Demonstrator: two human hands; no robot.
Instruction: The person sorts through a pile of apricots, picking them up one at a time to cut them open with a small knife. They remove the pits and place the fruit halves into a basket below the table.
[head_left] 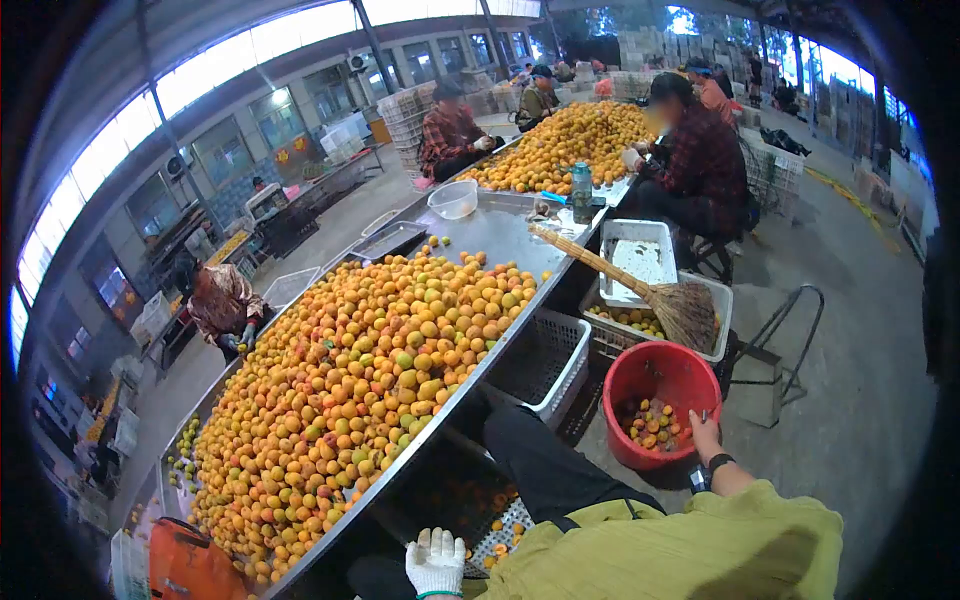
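Observation:
My left hand, in a white knit glove, is low in the view with its fingers spread and nothing in it. It is beside a crate holding some orange fruit pieces. My right hand, bare, with a dark band at the wrist, is at the right rim of a red bucket. Its fingers look curled around something small and dark that I cannot make out. Several fruit pieces lie in the bucket. A large heap of orange and yellow-green fruit covers the metal table in front of me.
A straw broom lies across white crates beyond the bucket. An empty-looking crate is under the table's edge. Several people sit around the tables. A folding metal stand is at the right, an orange bag at lower left.

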